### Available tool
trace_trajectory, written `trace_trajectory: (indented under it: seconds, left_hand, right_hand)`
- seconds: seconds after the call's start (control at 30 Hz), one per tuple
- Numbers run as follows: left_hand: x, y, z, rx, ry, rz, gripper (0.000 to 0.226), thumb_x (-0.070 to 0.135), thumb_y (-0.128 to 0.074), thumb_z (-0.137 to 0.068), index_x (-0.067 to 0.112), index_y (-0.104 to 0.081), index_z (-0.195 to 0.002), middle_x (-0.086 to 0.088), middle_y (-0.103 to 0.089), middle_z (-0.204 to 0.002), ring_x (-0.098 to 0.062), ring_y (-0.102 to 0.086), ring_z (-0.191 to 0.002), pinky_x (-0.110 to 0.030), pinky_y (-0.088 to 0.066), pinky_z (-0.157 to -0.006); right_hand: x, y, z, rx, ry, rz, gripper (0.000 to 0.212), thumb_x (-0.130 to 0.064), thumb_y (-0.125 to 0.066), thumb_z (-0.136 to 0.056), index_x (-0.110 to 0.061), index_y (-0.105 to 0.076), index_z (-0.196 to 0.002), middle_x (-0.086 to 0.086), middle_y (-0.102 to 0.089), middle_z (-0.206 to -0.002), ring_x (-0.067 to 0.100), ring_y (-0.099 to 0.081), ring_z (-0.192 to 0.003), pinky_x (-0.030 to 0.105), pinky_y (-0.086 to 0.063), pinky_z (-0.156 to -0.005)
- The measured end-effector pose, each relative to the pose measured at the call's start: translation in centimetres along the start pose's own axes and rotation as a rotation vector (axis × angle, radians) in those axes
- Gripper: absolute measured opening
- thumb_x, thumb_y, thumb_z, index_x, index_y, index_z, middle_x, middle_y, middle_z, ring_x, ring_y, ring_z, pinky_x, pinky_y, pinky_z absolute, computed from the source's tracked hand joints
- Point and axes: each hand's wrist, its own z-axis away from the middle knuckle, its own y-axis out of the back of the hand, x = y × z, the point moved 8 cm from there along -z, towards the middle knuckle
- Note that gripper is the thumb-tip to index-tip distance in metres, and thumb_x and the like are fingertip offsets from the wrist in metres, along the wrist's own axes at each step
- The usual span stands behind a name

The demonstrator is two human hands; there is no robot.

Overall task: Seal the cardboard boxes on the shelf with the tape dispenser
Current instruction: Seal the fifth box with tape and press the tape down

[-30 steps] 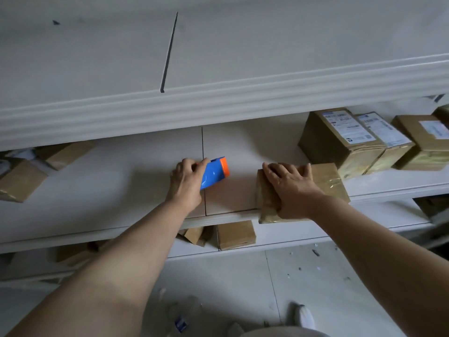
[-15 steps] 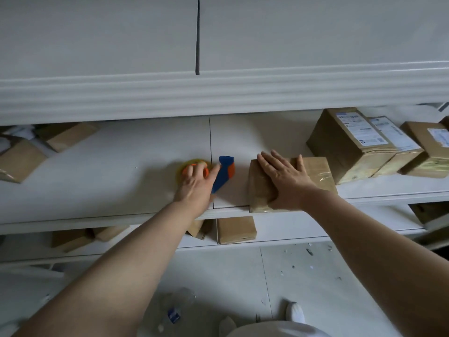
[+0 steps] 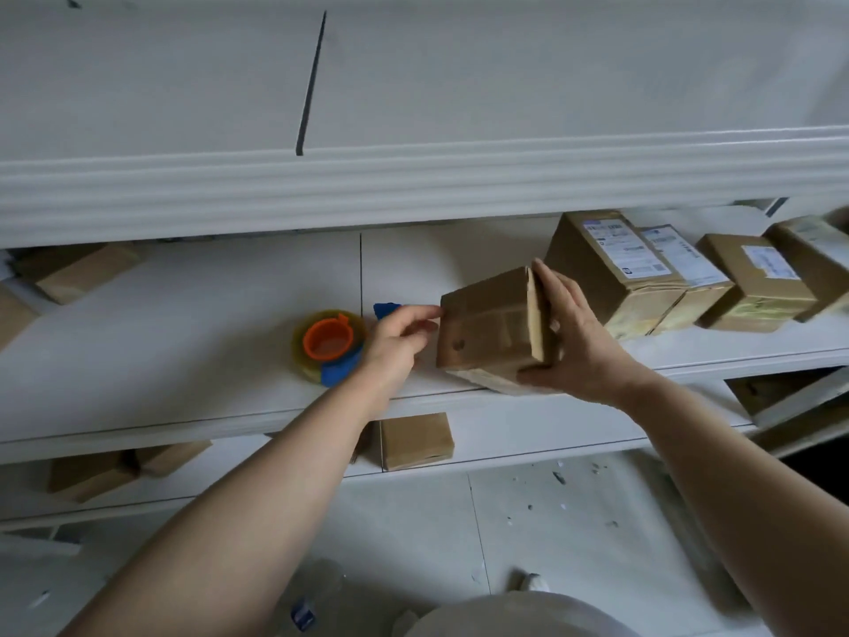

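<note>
Lifted since earlier, box (image 3: 487, 328) tilts, right hand (image 3: 579, 351) fingers gripping it; left hand (image 3: 393, 349) fingers relaxed beside tape dispenser (image 3: 328, 347).

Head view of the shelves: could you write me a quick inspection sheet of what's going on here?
Surface: white shelf, boards meeting at a seam.
Job's things: tape dispenser lies on the shelf, unheld; cardboard box tilted up at the front edge.
Clutter: labelled boxes at right; plain boxes on the lower tier.
Grippers: right hand grips the cardboard box; left hand open, fingers reaching its left edge.
Cables: nothing seen.
Surroundings: pale floor speckled with debris.
</note>
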Motion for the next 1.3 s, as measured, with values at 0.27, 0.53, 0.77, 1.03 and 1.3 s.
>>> trace_trajectory:
  seconds: [0.27,0.53,0.77,1.03,1.3]
  left_hand:
    - [7.6,-3.8,1.7,0.051,-0.364,-0.295,0.028,0.007,-0.052,-0.093,0.027,-0.072,-0.095,0.008,-0.065,-0.101,-0.002,-0.056,-0.078,-0.011,-0.042,-0.068]
    - [10.4,-5.5,2.2,0.102,-0.393,-0.508,0.043,-0.004,-0.043,-0.092,0.029,-0.069,-0.101,0.004,-0.06,-0.105,-0.001,-0.054,-0.094,-0.009,-0.04,-0.079]
    - [10.0,-7.1,2.4,-0.081,-0.32,-0.735,0.044,0.003,-0.042,-0.095,0.04,-0.065,-0.099,0.022,-0.043,-0.094,-0.008,-0.039,-0.101,-0.02,-0.029,-0.088]
    - [10.4,-7.7,3.1,-0.126,-0.252,-0.84,0.015,0.019,-0.052,-0.095,0.032,-0.058,-0.094,0.018,-0.041,-0.1,-0.01,-0.034,-0.113,-0.024,-0.028,-0.096]
    - [11.6,-4.4,3.0,0.14,-0.261,-0.756,0.024,0.007,-0.046,-0.095,0.025,-0.064,-0.095,0.005,-0.055,-0.109,-0.013,-0.05,-0.105,-0.028,-0.04,-0.091]
  right_hand:
    - [2.0,0.4,2.1,0.194,0.03,-0.273,0.12,-0.022,-0.09,-0.047,-0.007,-0.024,-0.146,0.005,-0.031,-0.141,0.001,-0.034,-0.128,0.002,-0.034,-0.092]
    - [3.3,-0.3,1.9,0.141,0.066,-0.392,0.122,-0.017,-0.093,-0.046,-0.019,-0.019,-0.143,0.007,-0.03,-0.142,-0.001,-0.036,-0.127,0.009,-0.035,-0.098]
    - [2.7,-0.6,0.9,0.073,0.149,-0.406,0.121,-0.006,-0.091,-0.051,-0.021,-0.015,-0.145,0.005,-0.027,-0.144,-0.006,-0.035,-0.124,0.004,-0.035,-0.093]
    - [1.6,-0.8,0.6,0.042,0.202,-0.32,0.121,-0.018,-0.089,-0.052,-0.018,-0.016,-0.148,-0.003,-0.026,-0.142,0.016,-0.035,-0.131,0.03,-0.042,-0.103]
    - [1.7,-0.4,-0.1,0.047,0.185,-0.356,0.126,-0.017,-0.091,-0.05,-0.026,-0.012,-0.148,-0.002,-0.024,-0.146,0.018,-0.031,-0.136,0.03,-0.038,-0.108]
